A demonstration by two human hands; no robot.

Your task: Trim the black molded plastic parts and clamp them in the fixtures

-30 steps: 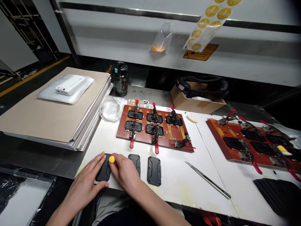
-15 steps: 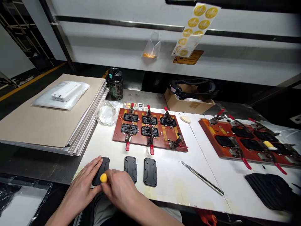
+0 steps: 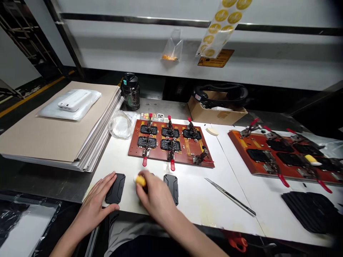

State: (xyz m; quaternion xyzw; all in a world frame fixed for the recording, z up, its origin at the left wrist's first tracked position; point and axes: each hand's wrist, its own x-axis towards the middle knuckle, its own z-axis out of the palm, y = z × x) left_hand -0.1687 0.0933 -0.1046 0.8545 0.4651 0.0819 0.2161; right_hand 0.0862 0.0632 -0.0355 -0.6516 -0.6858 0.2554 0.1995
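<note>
My left hand (image 3: 96, 200) lies with its fingers stretched and thumb apart along the left side of a black cover plate (image 3: 115, 189), touching it. My right hand (image 3: 158, 192) pinches a small yellow sponge-like pad (image 3: 140, 180) with a white end, held over the table to the right of that plate. Beneath and behind the right hand a second black plate is almost wholly hidden. A third black plate (image 3: 172, 188) lies to its right, partly covered by the hand.
Behind the plates stands a red-brown fixture board (image 3: 163, 162) with red-handled clamps and black parts. A second fixture board (image 3: 243, 157) is at right, another yellow pad (image 3: 312, 159) on it. Tweezers (image 3: 230, 196), stacked black parts (image 3: 308, 214), cardboard sheets (image 3: 40, 142) and a bottle (image 3: 131, 92) surround these.
My right hand has moved right with the yellow pad, away from the leftmost plate and over the middle one. My left hand stays at the leftmost plate, its thumb now farther out.
</note>
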